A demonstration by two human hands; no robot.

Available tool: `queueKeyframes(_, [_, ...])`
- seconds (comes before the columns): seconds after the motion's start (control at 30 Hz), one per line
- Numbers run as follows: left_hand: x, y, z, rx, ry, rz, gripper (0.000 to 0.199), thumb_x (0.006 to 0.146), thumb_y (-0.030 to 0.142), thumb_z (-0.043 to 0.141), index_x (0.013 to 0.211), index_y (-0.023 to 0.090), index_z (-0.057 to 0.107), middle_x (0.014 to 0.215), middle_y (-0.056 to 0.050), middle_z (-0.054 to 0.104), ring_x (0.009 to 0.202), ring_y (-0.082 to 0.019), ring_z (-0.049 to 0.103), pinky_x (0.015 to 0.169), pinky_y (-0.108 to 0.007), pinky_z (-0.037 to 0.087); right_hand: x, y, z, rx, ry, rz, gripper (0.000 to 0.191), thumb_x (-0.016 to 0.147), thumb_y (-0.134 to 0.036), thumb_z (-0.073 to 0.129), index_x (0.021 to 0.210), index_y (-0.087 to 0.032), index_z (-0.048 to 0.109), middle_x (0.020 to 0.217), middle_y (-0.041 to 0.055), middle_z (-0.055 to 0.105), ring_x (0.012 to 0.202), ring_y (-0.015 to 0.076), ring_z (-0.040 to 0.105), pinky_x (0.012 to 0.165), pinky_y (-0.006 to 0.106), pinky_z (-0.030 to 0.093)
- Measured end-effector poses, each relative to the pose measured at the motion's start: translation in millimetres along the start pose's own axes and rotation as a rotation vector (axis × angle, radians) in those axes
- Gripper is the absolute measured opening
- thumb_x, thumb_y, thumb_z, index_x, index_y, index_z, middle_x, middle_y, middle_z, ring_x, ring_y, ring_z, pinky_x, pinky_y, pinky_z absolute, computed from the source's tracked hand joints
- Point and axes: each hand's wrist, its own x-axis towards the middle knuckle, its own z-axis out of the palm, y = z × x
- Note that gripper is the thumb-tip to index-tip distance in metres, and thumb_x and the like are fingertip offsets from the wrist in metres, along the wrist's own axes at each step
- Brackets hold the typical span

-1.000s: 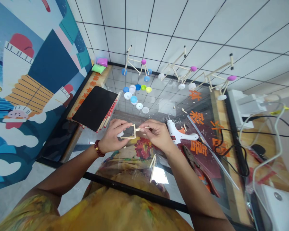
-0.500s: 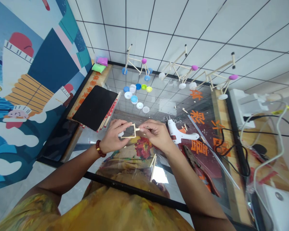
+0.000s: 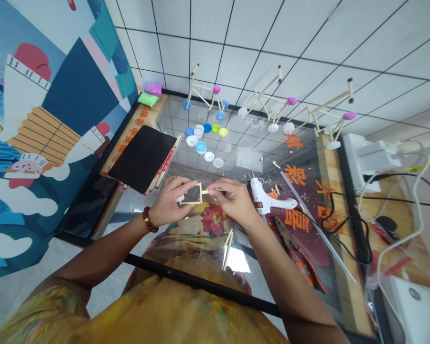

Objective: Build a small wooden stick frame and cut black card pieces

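My left hand (image 3: pixel 172 200) grips a small frame of thin wooden sticks (image 3: pixel 201 193), its fingers and thumb on the two ends of the frame. A white round piece (image 3: pixel 180 198) shows beside its palm. My right hand (image 3: pixel 232 198) pinches a short wooden stick (image 3: pixel 205 192) whose tip meets the upright side of the frame. A white glue gun (image 3: pixel 270 199) lies just right of my right hand. Two loose sticks (image 3: pixel 228 248) lie near the table's front edge.
Several bottle caps (image 3: pixel 201 146) lie mid-table. Three stick models (image 3: pixel 217 98) stand along the back edge. Black sheets (image 3: pixel 143 157) are stacked at left. Pliers (image 3: pixel 297 253), a clear rod (image 3: pixel 318 227) and cables (image 3: pixel 351 191) lie at right; clay packs (image 3: pixel 148 99) sit at the back left corner.
The view has shifted slightly. Both hands hold the same pieces in nearly the same pose.
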Motion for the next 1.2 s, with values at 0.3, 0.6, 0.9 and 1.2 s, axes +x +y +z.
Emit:
queueKeyframes(0.3, [-0.4, -1.8, -0.6, 0.025, -0.009, -0.001, 0.056, 0.074, 0.016, 0.063, 0.129, 0.023, 0.055, 0.109, -0.008, 0.062, 0.096, -0.023, 0.060, 0.092, -0.043, 0.046, -1.1, 0.0, 3.8, -0.014, 0.060, 0.028, 0.015, 0.084, -0.017, 0.059, 0.080, -0.021, 0.073, 0.076, 0.0035, 0.070, 0.071, 0.0173, 0.065, 0.067, 0.030, 0.050])
queueKeyframes(0.6, [1.4, 1.0, -1.1, 0.003, 0.003, -0.012, 0.055, 0.073, 0.015, 0.064, 0.127, 0.022, 0.056, 0.106, -0.007, 0.061, 0.090, -0.020, 0.059, 0.088, -0.041, 0.047, -0.8, -0.7, -1.6, -0.034, -0.018, -0.037, 0.013, 0.085, -0.018, 0.060, 0.091, -0.022, 0.071, 0.089, 0.0043, 0.069, 0.080, 0.0179, 0.066, 0.073, 0.031, 0.051])
queueKeyframes(0.9, [6.1, -1.9, -13.8, 0.169, -0.077, -0.068, 0.054, 0.071, 0.017, 0.066, 0.124, 0.022, 0.059, 0.110, -0.008, 0.063, 0.103, -0.026, 0.058, 0.098, -0.046, 0.040, -0.3, 6.4, -10.3, -0.383, -0.128, -0.093, 0.038, 0.085, -0.010, 0.057, 0.120, -0.024, 0.060, 0.111, 0.0080, 0.068, 0.103, 0.0258, 0.063, 0.088, 0.043, 0.045])
queueKeyframes(1.2, [4.8, -9.9, -15.9, 0.214, -0.238, -0.121, 0.053, 0.075, 0.023, 0.066, 0.127, 0.020, 0.058, 0.115, -0.010, 0.060, 0.106, -0.028, 0.056, 0.096, -0.046, 0.038, 0.5, 21.0, -5.2, -0.449, -0.101, -0.069, 0.028, 0.085, -0.015, 0.062, 0.112, -0.022, 0.065, 0.109, 0.0086, 0.070, 0.102, 0.0279, 0.061, 0.088, 0.044, 0.043])
